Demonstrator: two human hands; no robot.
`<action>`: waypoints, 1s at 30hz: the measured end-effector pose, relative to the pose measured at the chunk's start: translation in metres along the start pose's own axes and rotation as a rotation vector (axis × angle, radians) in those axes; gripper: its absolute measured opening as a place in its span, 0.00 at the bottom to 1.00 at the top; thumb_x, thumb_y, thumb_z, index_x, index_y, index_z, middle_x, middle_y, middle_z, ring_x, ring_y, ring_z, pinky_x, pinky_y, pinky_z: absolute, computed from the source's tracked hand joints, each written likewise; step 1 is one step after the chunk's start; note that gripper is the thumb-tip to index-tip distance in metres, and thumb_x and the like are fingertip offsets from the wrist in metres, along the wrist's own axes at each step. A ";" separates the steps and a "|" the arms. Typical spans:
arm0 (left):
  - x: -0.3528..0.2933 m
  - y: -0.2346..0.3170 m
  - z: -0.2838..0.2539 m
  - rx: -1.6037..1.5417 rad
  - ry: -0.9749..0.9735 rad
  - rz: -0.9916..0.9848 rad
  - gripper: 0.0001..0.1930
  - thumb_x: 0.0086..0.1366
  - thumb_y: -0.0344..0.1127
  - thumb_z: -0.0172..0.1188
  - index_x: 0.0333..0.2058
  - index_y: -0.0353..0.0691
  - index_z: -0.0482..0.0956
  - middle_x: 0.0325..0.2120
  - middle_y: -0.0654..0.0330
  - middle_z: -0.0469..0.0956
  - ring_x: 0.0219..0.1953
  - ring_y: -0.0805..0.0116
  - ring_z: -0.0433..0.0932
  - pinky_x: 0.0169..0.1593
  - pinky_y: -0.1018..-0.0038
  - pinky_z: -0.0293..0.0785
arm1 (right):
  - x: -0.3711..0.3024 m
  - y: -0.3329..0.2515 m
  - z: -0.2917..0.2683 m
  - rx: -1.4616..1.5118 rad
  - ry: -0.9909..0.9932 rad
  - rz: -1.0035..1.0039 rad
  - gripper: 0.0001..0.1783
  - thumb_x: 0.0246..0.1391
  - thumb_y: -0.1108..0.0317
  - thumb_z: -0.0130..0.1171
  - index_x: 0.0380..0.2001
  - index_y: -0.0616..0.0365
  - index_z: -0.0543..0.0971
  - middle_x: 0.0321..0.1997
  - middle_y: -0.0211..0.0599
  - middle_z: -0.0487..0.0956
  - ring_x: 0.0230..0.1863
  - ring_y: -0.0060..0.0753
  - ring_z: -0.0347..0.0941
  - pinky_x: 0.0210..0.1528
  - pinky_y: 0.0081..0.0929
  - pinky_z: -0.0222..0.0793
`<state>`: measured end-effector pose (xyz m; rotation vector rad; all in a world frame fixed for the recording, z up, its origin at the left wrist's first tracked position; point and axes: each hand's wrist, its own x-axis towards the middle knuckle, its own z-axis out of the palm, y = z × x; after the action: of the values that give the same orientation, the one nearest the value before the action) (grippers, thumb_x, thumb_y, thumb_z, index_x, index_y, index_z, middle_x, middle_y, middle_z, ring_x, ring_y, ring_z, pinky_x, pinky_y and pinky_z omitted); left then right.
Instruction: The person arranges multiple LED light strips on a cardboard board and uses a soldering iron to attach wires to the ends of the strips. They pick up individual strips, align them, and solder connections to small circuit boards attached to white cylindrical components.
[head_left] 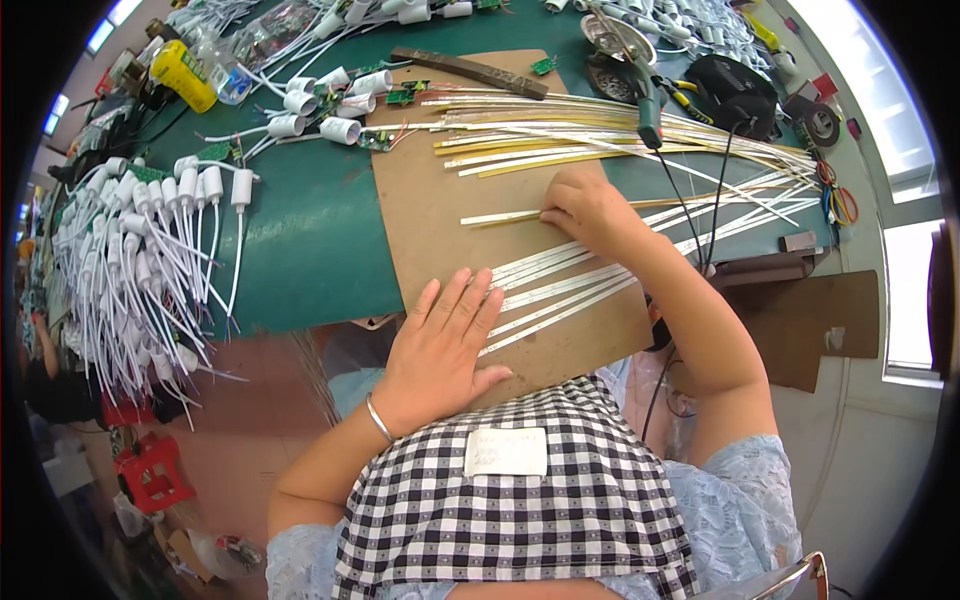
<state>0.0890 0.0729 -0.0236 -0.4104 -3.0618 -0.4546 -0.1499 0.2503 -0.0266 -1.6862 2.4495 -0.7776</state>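
My left hand (440,345) lies flat, fingers stretched, over the left ends of several thin white LED strips (565,290) fanned out on a brown board (425,215). Further up the board, my right hand (592,212) pinches a single white and yellow LED strip (492,218); its left end sticks out past the fingertips. Beyond that hand is a loose pile of more white and yellow strips (530,135), running off to the right. The fingers of my right hand partly hide the gripped strip.
A soldering iron (648,115) lies across the pile beside a metal dish (618,38). White cylindrical lamp parts with wires (340,130) and green circuit boards (402,96) lie at the back. A wired bundle (140,260) overhangs the table's left edge. A dark bar (468,70) crosses the board's far end.
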 end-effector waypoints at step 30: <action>-0.003 0.004 0.003 0.030 0.036 -0.028 0.42 0.59 0.63 0.57 0.65 0.39 0.64 0.69 0.53 0.55 0.72 0.55 0.49 0.72 0.49 0.38 | 0.018 -0.040 0.008 -0.343 0.048 -0.119 0.03 0.46 0.70 0.57 0.26 0.55 0.74 0.30 0.34 0.73 0.37 0.40 0.74 0.39 0.37 0.73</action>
<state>0.0927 0.0770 -0.0254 -0.3551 -3.0393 -0.4112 -0.1202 0.2203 -0.0117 -1.9601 2.6580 -0.4277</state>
